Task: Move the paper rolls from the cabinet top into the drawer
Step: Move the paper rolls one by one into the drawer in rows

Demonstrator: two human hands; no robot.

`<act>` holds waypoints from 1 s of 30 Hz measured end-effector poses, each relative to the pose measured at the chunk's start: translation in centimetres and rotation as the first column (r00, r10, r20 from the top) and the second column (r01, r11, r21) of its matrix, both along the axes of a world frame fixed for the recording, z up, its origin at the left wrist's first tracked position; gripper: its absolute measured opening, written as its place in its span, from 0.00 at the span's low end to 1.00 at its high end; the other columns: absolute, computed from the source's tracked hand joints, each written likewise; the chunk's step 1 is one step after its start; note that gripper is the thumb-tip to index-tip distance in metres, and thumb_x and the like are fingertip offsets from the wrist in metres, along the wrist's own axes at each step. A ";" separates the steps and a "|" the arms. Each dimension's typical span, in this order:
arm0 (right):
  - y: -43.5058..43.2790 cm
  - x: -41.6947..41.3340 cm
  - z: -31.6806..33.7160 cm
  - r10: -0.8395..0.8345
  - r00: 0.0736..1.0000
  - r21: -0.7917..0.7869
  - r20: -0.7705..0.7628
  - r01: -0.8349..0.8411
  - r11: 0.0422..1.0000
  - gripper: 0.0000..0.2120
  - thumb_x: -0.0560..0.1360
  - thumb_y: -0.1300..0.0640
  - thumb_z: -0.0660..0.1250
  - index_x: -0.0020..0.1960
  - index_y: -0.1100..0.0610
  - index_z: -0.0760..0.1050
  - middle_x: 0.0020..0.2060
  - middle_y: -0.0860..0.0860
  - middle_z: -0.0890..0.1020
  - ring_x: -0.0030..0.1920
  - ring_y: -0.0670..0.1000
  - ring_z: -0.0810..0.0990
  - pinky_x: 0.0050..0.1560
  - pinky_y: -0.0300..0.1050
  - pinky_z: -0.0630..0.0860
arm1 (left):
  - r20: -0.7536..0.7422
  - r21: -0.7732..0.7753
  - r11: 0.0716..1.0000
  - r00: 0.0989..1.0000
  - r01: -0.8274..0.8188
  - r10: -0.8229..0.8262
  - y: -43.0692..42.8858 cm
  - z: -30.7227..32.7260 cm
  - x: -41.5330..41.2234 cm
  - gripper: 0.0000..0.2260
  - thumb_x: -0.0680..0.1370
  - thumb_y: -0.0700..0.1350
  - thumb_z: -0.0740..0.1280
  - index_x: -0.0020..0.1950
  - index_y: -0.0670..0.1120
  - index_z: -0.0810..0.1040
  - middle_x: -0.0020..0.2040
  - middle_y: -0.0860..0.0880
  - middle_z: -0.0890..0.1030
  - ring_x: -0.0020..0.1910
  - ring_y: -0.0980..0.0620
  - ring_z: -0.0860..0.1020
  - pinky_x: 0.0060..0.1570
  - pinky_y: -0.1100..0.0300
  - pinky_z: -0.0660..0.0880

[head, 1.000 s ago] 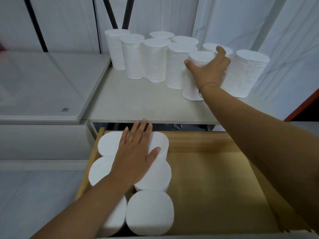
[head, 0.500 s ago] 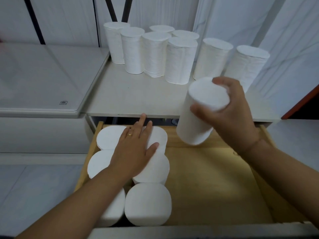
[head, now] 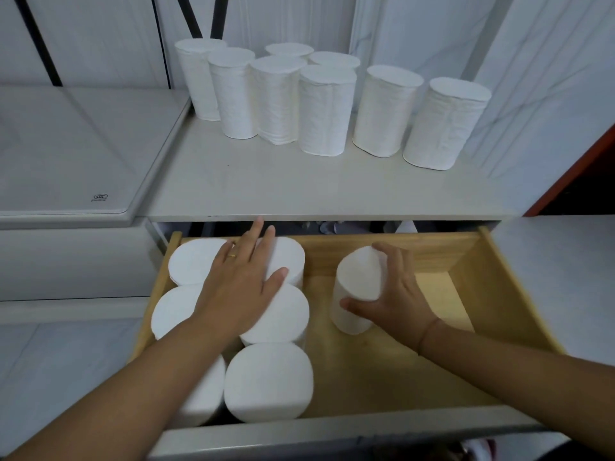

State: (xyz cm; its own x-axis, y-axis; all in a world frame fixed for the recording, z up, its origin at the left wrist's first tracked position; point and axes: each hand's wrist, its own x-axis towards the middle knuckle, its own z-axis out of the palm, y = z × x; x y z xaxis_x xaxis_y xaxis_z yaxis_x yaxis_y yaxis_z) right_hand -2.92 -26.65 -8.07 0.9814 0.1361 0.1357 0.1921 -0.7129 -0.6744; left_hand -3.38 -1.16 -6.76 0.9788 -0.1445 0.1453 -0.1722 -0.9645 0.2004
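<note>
Right hand (head: 396, 294) grips roll (head: 357, 287) | drawer (head: 499, 277) right side open

Eight paper rolls stand upright on the cabinet top (head: 299, 191) in the upper middle of the frame: six bunched together at the left (head: 276, 101), then two more to the right (head: 386, 111) (head: 446, 124). Down in the open drawer (head: 382, 371), lower middle, six rolls are packed in two columns at the left (head: 269, 382), and a seventh (head: 357, 287) stands tilted on its own to their right. That makes fifteen rolls in sight. Two hands are in the drawer, the left hand (head: 239, 287) and the right hand (head: 396, 301). One ring (head: 233, 256) shows on the left.
</note>
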 end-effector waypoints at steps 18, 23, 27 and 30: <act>-0.7 2.1 2.6 0.247 0.451 0.509 -0.858 0.679 0.529 0.35 0.68 0.56 0.75 0.70 0.57 0.63 0.67 0.59 0.66 0.61 0.69 0.73 0.42 0.62 0.81 | -0.029 0.047 0.983 0.984 0.175 -0.174 0.1 0.0 -0.2 0.27 0.80 0.59 0.43 0.77 0.51 0.48 0.78 0.53 0.46 0.76 0.55 0.42 0.70 0.61 0.37; 1.6 2.6 2.8 0.211 0.511 0.536 -0.833 0.652 0.536 0.28 0.71 0.56 0.73 0.67 0.58 0.65 0.70 0.58 0.65 0.64 0.67 0.71 0.41 0.60 0.82 | -0.040 0.082 0.980 0.983 0.180 -0.177 0.1 -0.1 -0.2 0.28 0.79 0.60 0.41 0.77 0.51 0.45 0.78 0.53 0.43 0.76 0.55 0.39 0.70 0.61 0.35; 3.3 2.6 2.6 0.196 0.496 0.519 -0.846 0.680 0.517 0.28 0.70 0.57 0.74 0.66 0.58 0.65 0.69 0.59 0.65 0.60 0.65 0.72 0.40 0.60 0.82 | -0.024 0.073 0.981 0.983 0.181 -0.180 0.1 -0.1 -0.2 0.28 0.79 0.60 0.39 0.77 0.51 0.45 0.78 0.53 0.43 0.76 0.54 0.40 0.70 0.61 0.35; 3.6 2.6 2.5 0.200 0.498 0.513 -0.844 0.640 0.572 0.26 0.71 0.54 0.74 0.63 0.57 0.66 0.68 0.58 0.66 0.54 0.62 0.76 0.40 0.58 0.82 | -0.023 0.069 0.981 0.983 0.184 -0.183 0.0 -0.2 -0.3 0.27 0.80 0.60 0.40 0.77 0.50 0.45 0.78 0.52 0.43 0.76 0.55 0.40 0.70 0.61 0.35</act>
